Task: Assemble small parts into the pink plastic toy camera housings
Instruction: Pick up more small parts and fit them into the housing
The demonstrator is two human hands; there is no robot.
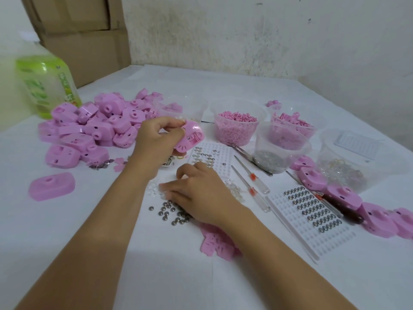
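In the head view, the left hand (156,137) is raised just above the tabletop (111,253), its grip closed round a pink housing (192,137). The thumb and curled fingers clasp the housing's left end and hide it, while a side with small ribs and slots faces the camera. The right hand (201,193) lies low over a scatter of small metal discs (172,212) and whitish round pieces (153,189). Its fingers (166,186) are bent and blurred at the tips, so I cannot tell whether that grip has pinched a part or only touches the scatter. Flat pink parts (214,245) are half covered by the right forearm.

To the left sits a heap of housings (89,126), with a single housing (51,185) lying apart, nearer the camera. Behind the hands, a white dimpled tray (214,153) is partly hidden by the held housing. A second tray (312,211) to the right carries rows of discs, and two clear-handled screwdrivers (252,189) lie between the trays. Clear tubs (237,128) further back hold pink bits too small to identify. A row of housings (344,193) runs off the right edge, and a green bottle (44,86) stands at the far left, its label unreadable
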